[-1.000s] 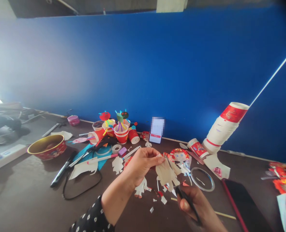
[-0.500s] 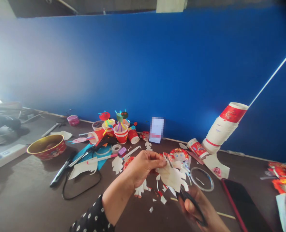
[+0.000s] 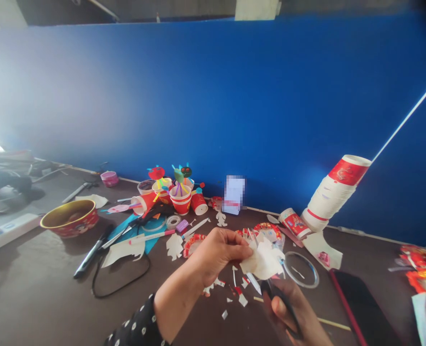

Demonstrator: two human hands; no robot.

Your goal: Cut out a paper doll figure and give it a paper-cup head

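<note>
Item: cutout (image 3: pixel 263 262), just left of the tape ring (image 3: pixel 301 269), pinched at its edge by the left hand (image 3: pixel 218 252). Right hand (image 3: pixel 292 312), below the ring, closed on scissors (image 3: pixel 279 298), blades at the cutout. Scraps (image 3: pixel 241 300) left of the ring suggest trimming is under way but unfinished.

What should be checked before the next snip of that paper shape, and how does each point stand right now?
1. Hold: the left hand pinches the paper cutout: ok.
2. Tool: the right hand grips the scissors: ok.
3. Safety: the left fingertips sit away from the blades: ok.
4. Aim: blades lined up on the cutout's edge: cannot tell, blurred.
5. Clearance: the cutout is lifted above the scraps on the table: ok.
</note>
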